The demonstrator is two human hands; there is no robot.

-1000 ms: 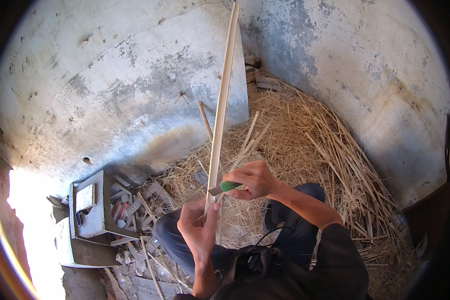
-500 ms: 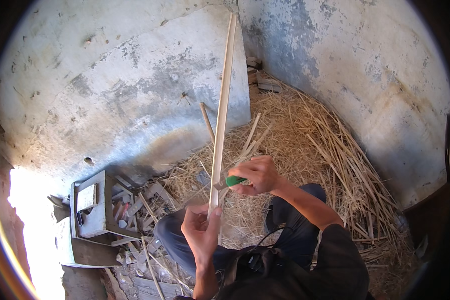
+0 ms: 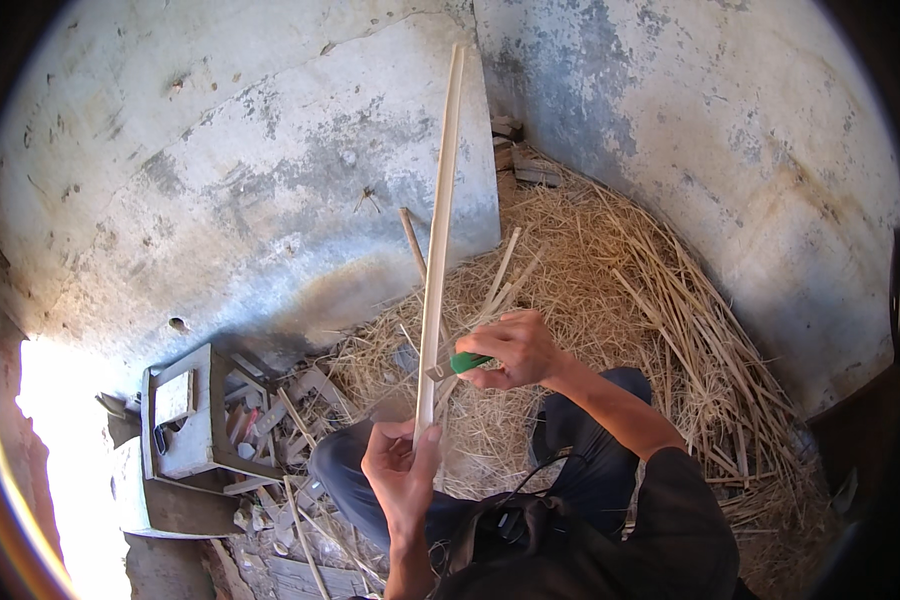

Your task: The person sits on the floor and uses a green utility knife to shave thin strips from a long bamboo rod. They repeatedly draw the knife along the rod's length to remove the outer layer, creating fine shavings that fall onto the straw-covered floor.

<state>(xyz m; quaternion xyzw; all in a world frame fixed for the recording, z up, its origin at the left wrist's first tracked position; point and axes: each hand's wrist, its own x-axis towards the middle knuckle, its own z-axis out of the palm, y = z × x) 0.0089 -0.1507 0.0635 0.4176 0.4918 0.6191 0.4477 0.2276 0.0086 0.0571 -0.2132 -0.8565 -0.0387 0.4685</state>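
A long, pale split bamboo strip rises away from me, nearly upright in view, its inner side grooved lengthwise. My left hand pinches its near end between thumb and fingers, low over my left leg. Closed round the green handle of a knife is my right hand, just right of the strip. The short metal blade points left and lies against the strip, a little above my left hand. My right palm side is hidden.
Shavings and straw heap up against the far corner. Long split strips lie along the right wall. A worn wooden stool lies tipped at left among scraps. Another stick stands behind the held strip.
The strip has slid slightly toward me and its far end has shifted a little left and lower. Both hands have stayed almost where they were, still holding the strip and the knife.
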